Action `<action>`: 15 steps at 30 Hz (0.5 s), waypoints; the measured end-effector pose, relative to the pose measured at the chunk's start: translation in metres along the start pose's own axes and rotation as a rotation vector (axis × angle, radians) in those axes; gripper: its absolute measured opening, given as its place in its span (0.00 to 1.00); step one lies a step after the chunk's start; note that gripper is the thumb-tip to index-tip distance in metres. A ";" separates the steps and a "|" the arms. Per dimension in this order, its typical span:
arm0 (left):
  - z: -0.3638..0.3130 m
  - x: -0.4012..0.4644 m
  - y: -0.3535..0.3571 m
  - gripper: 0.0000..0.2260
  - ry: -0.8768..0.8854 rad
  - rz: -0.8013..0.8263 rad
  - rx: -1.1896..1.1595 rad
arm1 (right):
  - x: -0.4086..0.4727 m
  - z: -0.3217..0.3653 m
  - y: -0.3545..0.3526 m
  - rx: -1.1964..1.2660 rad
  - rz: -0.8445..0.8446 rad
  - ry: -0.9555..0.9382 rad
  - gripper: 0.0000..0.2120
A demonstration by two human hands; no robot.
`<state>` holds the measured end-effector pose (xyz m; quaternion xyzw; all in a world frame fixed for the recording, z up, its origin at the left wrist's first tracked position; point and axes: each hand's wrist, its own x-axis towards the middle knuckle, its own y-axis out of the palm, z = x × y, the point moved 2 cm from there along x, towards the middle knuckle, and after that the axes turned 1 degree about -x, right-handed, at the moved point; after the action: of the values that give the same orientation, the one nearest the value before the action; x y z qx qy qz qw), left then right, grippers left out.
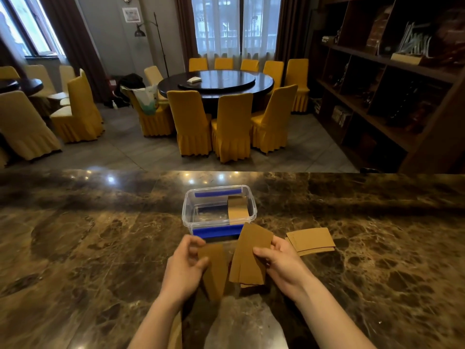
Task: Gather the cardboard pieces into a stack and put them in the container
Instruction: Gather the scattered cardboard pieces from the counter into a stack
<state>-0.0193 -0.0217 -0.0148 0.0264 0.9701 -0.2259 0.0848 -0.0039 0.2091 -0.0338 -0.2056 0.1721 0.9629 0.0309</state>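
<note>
Left hand [185, 268] pinches one flat brown cardboard piece [215, 270]; right hand [281, 263] grips a fanned stack [251, 255]. Clear plastic container [219, 210] sits at twelve o'clock, loose rectangular cards [312, 240] at two, on glossy marble counter [100, 248].

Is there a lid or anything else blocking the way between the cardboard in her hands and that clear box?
Nothing visible does. The container is open on top, with no lid on it, directly beyond the left hand and right hand. One cardboard piece already stands inside at the right, leaving room.

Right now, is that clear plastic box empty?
Not empty. The open, lidless box already holds one cardboard piece leaning against its right side; the rest of its floor looks bare.
</note>
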 end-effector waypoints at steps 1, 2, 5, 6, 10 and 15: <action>-0.004 0.004 0.001 0.15 0.000 -0.053 -0.088 | -0.001 0.001 0.004 -0.007 0.016 -0.006 0.18; -0.007 0.009 0.004 0.14 -0.004 -0.076 -0.175 | -0.002 0.001 0.008 -0.021 0.021 -0.011 0.18; -0.016 0.014 0.018 0.12 0.014 -0.004 -0.311 | -0.006 0.002 0.021 -0.107 -0.015 -0.039 0.17; -0.019 0.013 0.023 0.11 0.033 0.042 -0.330 | -0.006 0.003 0.024 -0.129 -0.037 -0.055 0.16; -0.023 0.005 0.024 0.08 0.108 0.091 -0.335 | -0.006 0.003 0.028 -0.157 -0.092 -0.083 0.16; 0.003 -0.005 -0.024 0.26 -0.061 -0.072 0.486 | -0.005 0.003 0.026 -0.220 -0.130 -0.081 0.15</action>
<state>-0.0156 -0.0447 -0.0065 0.0046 0.8845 -0.4563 0.0972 -0.0040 0.1860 -0.0212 -0.1795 0.0504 0.9794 0.0776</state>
